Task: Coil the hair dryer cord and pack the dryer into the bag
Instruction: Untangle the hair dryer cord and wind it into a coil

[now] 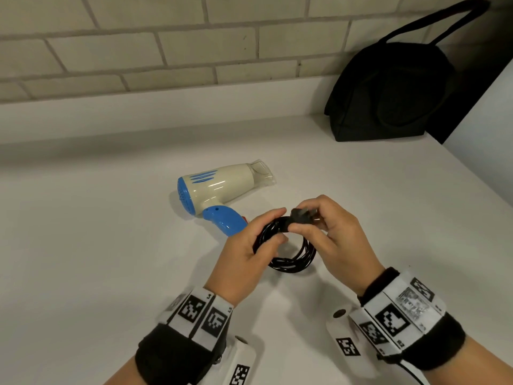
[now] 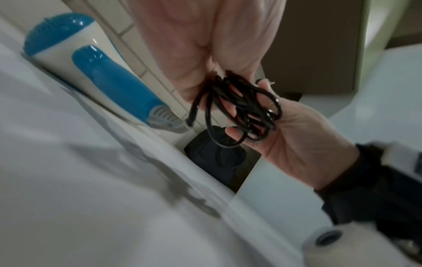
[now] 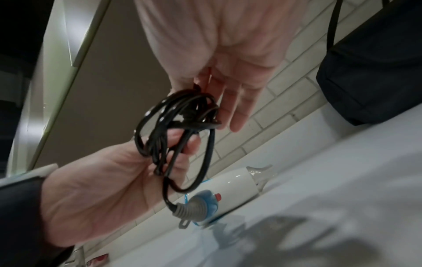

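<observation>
Both hands hold the black cord [image 1: 288, 247], coiled in loops above the table [image 1: 111, 245]. The left hand [image 1: 247, 251] fingers curl around the coil; the right hand [image 1: 330, 234] fingers pinch the plug [image 1: 301, 213]. The dryer [image 1: 219, 187] lies just behind, and the bag [image 1: 388, 95] stands far right by the wall.

Head view bright, even overhead light, sharp. Soft shadows under the hands on the counter [image 1: 111, 245]. Glare streak on the dryer [image 1: 222, 184]. Wall [image 1: 138, 51] bends at the edges. Both wrist views dimmer, motion-blurred, strongly distorted; counter foreground out of focus.
</observation>
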Motion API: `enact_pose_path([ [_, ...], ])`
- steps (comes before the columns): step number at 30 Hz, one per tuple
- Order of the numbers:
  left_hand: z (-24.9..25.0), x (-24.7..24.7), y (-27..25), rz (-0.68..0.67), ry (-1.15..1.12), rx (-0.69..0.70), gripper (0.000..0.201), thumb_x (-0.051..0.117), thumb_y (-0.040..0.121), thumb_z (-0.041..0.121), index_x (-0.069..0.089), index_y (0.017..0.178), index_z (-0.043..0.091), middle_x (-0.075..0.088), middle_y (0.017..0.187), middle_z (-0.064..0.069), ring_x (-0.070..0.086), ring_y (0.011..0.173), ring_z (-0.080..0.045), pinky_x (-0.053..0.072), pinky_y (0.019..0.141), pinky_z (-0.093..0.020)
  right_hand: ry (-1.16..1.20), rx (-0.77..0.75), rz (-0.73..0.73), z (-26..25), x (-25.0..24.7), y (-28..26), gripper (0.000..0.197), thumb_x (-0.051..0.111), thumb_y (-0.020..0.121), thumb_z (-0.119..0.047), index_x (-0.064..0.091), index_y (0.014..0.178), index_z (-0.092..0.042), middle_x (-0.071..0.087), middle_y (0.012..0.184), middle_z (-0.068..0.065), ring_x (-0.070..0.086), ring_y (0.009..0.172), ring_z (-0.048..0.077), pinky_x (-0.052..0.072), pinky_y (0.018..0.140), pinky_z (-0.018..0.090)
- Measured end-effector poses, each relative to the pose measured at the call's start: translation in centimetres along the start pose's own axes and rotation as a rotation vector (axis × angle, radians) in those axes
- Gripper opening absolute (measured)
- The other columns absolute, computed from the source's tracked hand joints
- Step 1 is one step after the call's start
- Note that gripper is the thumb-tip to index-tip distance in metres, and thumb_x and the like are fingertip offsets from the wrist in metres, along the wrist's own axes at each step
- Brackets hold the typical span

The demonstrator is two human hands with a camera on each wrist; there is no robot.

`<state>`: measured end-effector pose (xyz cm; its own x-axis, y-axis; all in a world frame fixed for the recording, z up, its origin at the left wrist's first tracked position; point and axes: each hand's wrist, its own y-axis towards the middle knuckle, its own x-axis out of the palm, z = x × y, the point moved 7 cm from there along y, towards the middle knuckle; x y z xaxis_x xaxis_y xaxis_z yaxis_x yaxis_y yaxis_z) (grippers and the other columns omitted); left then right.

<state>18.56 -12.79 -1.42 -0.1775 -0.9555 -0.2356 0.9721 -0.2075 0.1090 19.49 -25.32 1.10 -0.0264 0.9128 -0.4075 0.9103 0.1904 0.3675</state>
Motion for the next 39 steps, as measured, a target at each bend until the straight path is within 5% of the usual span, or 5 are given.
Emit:
enact_pose_path([
  [5, 0.4, -0.5, -0.5, 0.043, 0.142, 0.076, 0.044, 0.056, 0.086, 0.013, 0.042, 0.103, 0.050, 0.066, 0.096, 0.000, 0.059, 0.088, -0.002, 0.043, 0.075, -0.005, 0.178, 0.167, 0.041, 0.6, 0.4, 0.1, 0.010, 0.057, 0.075, -0.038, 0.052, 0.081, -0.031, 0.066, 0.081, -0.004, 0.062, 0.079, 0.016, 0.048, 0.074, 0.025],
  [12, -1.3, -1.3, -0.6, 0.151, 0.050, -0.099, 0.036, 0.061, 0.082, 0.018, 0.045, 0.101, 0.043, 0.069, 0.084, -0.013, 0.064, 0.079, -0.026, 0.053, 0.074, -0.032, 0.491, 0.483, 0.110, 3.3, 1.8, -0.3, 0.011, 0.051, 0.088, -0.015, 0.054, 0.078, -0.013, 0.064, 0.074, 0.006, 0.064, 0.061, 0.012, 0.054, 0.073, 0.032],
  [18, -2.4, -0.9, -1.7, 0.127, -0.022, -0.341, 0.051, 0.053, 0.064, 0.060, 0.049, 0.103, 0.027, 0.056, 0.089, 0.006, 0.054, 0.073, -0.004, 0.041, 0.061, -0.014, 0.221, 0.255, 0.170, 1.7, 0.2, 1.1, 0.005, 0.051, 0.088, -0.024, 0.047, 0.086, -0.023, 0.063, 0.086, 0.000, 0.064, 0.082, 0.017, 0.052, 0.081, 0.031],
  [25, -2.2, 0.5, -1.2, -0.022, -0.354, -0.428, 0.019, 0.068, 0.074, 0.010, 0.053, 0.086, 0.012, 0.057, 0.090, -0.004, 0.065, 0.062, -0.002, 0.050, 0.057, -0.013, 0.065, -0.019, 0.096, -1.0, 1.1, 0.8, 0.011, 0.041, 0.080, -0.041, 0.036, 0.089, -0.038, 0.060, 0.091, -0.020, 0.060, 0.086, -0.008, 0.045, 0.073, 0.006],
  [39, -1.3, -0.7, -0.3, -0.091, -0.200, -0.246, 0.028, 0.066, 0.074, -0.003, 0.049, 0.084, 0.016, 0.069, 0.065, 0.013, 0.061, 0.064, 0.000, 0.050, 0.067, -0.020, 0.794, 0.571, 0.120, 2.9, 2.3, 0.3, 0.016, 0.045, 0.092, -0.022, 0.051, 0.082, -0.011, 0.060, 0.062, 0.002, 0.053, 0.046, 0.012, 0.047, 0.042, 0.023],
])
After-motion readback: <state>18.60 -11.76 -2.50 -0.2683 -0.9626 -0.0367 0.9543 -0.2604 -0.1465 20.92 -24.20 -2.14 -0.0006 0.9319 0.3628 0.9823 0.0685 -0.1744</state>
